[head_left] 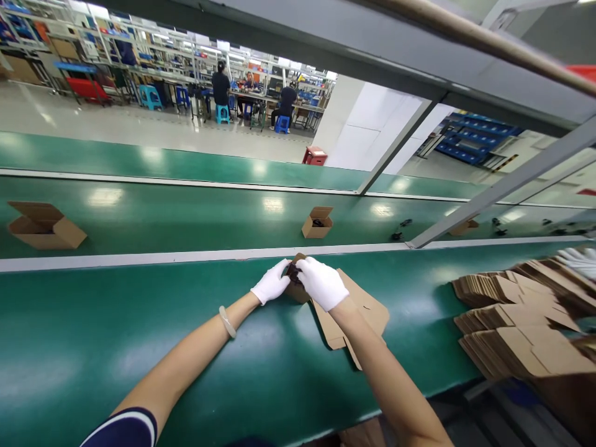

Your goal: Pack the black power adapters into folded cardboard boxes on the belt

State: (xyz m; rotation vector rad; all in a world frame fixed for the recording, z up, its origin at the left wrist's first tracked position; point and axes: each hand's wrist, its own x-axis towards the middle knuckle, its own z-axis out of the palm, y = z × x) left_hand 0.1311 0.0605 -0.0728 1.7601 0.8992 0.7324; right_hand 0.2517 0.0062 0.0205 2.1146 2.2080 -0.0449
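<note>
On the green worktop (93,310), a small brown box (298,293) is held between two white-gloved hands, with a dark item (294,274) showing at its open mouth. The box's near-left edge is touched by the left hand (271,283), its fingers slightly bent; how firmly they are closed cannot be told. The mouth is partly covered by the right hand (322,284), its fingertips lowered to the dark item; whether that item is pinched cannot be told. Taken from the box, a flat carton blank (365,305) is seen at four o'clock, partly covered by the right forearm. Stacks of folded cartons (521,347) are set between three and four o'clock. On the belt (209,217), an open box (316,232) with dark contents is placed between twelve and one, and a larger open carton (44,239) just past nine.
</note>
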